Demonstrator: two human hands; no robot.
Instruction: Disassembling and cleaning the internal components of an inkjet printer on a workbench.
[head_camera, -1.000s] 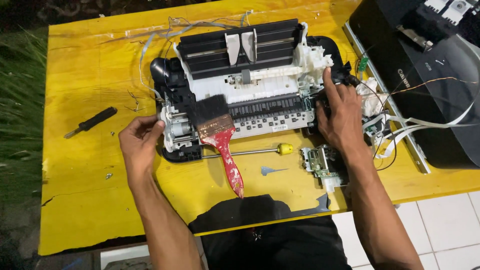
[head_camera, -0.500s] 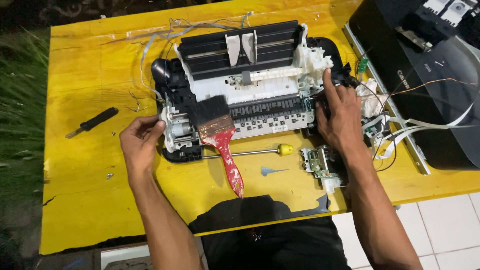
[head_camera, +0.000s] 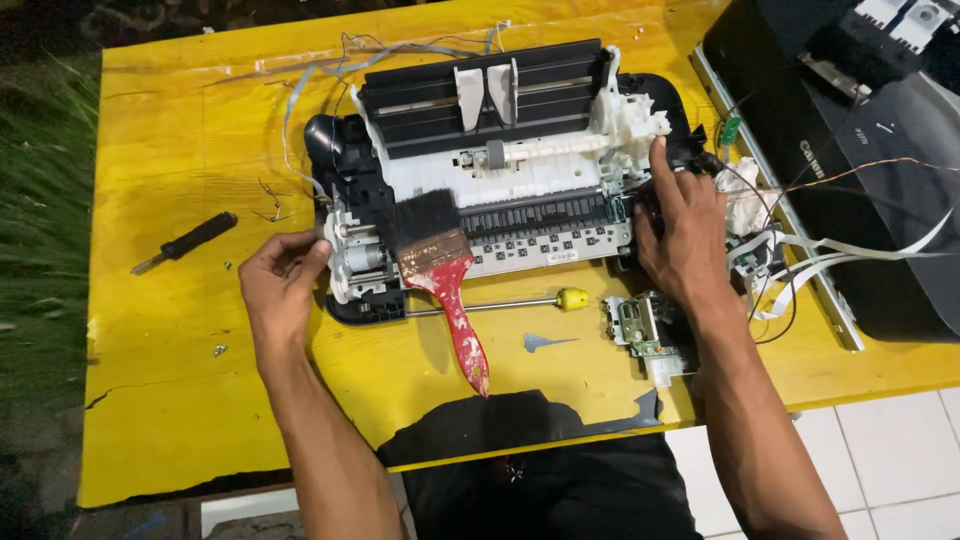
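Observation:
A dismantled printer chassis (head_camera: 500, 170), black and white, lies on a yellow table (head_camera: 190, 390). My left hand (head_camera: 280, 285) rests against its left end by the white gear block, fingers curled on the edge. My right hand (head_camera: 680, 235) presses on the right end, index finger pointing up along the white frame. A paintbrush (head_camera: 445, 275) with a red handle and dark bristles lies across the front of the chassis. A screwdriver (head_camera: 500, 305) with a yellow handle lies just in front of it.
A black-handled tool (head_camera: 185, 243) lies on the table to the left. A small circuit board part (head_camera: 645, 335) sits by my right forearm. Loose flat cables and wires (head_camera: 800, 255) run to a black printer cover (head_camera: 860, 150) at the right. Tiled floor shows bottom right.
Both hands stay on the printer ends. The left hand has shifted slightly closer to the gear block; the right hand has barely moved.

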